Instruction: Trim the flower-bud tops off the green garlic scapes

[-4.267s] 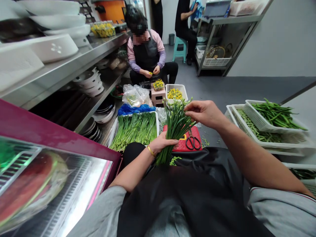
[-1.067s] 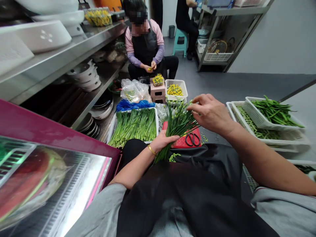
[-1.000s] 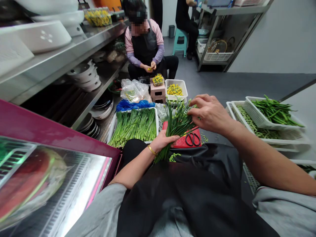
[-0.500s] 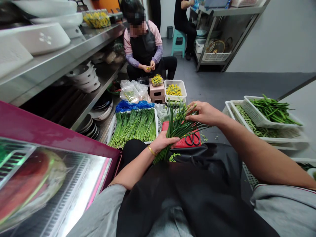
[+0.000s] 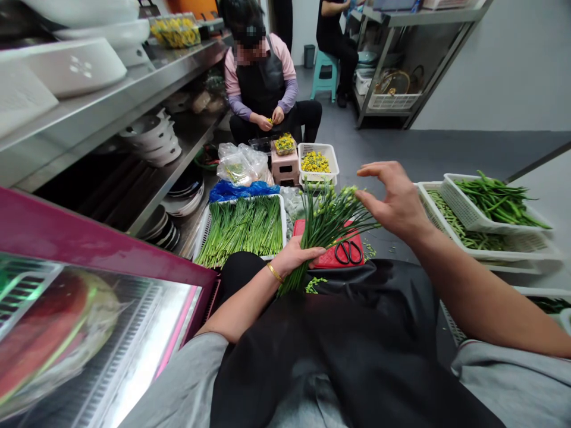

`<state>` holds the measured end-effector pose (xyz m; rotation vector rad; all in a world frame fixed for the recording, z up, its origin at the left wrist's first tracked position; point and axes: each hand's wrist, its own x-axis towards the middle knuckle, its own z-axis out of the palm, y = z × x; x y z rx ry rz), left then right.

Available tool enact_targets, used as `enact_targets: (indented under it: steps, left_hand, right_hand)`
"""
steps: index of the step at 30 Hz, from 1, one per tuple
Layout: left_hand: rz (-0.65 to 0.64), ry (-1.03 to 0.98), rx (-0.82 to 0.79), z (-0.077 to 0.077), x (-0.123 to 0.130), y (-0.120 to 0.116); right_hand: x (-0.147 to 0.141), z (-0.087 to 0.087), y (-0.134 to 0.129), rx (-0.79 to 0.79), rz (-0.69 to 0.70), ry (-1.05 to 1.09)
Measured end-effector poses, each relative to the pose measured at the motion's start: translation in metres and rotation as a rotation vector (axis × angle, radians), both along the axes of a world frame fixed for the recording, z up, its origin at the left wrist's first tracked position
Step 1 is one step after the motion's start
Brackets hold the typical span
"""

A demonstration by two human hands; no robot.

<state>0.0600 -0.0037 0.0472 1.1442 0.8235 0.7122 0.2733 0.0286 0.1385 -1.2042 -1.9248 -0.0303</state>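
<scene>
Green bunch of long stems (image 5: 323, 223), one, is clamped in the left hand (image 5: 297, 257), thumb across the front, bud heads (image 5: 343, 195) up, lower ends down over the dark apron (image 5: 321, 333). Right hand (image 5: 399, 202) is open, thumb and fingers apart, at the bunch's right edge; contact with the buds can't be told. Two hands, apart from each other; one gold bracelet (image 5: 273, 272), left wrist. One white tray (image 5: 284, 221) of similar stems, left of the bunch, one blue plastic bag (image 5: 243, 191) at its far edge. One pair of scissors, two black handle loops (image 5: 349, 252), on one red pad (image 5: 328, 258) just beyond the lap, partly behind the bunch. Three lots of yellow buds: one clear box (image 5: 284, 144) on a pink stool (image 5: 285, 168), one white basket (image 5: 336, 163) beside it, one clear tub (image 5: 176, 31) on the metal shelf (image 5: 178, 65). Two other people: one seated opposite (image 5: 263, 71), fingering yellow bits, one farther back (image 5: 336, 47) on one turquoise stool (image 5: 324, 74). Right side: one upper tray (image 5: 464, 211) of long green pods, one tray of paler pods (image 5: 491, 254) under it, another partly cut off. One white dish (image 5: 75, 65), upper left, shows a flower-like mark.
</scene>
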Motion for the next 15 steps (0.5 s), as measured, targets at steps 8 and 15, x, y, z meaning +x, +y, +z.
enact_targets:
  steps: [8, 15]
  left_hand:
    - [0.059, 0.044, 0.001, -0.006, 0.008, 0.000]
    - [0.082, 0.040, -0.002, -0.007, 0.008, 0.000]
  right_hand:
    - [-0.024, -0.006, -0.014, -0.235, 0.044, -0.158]
    - [-0.026, -0.019, -0.001, -0.499, 0.155, 0.082]
